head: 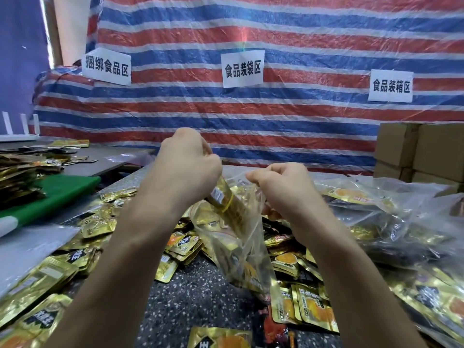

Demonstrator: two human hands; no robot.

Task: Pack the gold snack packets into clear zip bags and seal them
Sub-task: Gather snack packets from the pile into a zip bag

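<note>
over the speckled table [200, 285], head view: gripping a rubber-banded bundle of gold snack packets [222, 197] with the left hand [185, 167], fingers curled round its top end; pinching the mouth of a clear zip bag [241, 247] with the right hand [283, 187]; holding the hands close, not touching. feeding the bundle's lower end into the bag, held above loose packets [183, 244]. probably best: holding the mouth wide, sliding the bundle straight down, keeping the zip track clear for sealing. noting filled bags [376, 222] at right.

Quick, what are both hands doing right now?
Left hand: grips a banded bundle of gold packets.
Right hand: pinches the clear zip bag at its rim.
</note>
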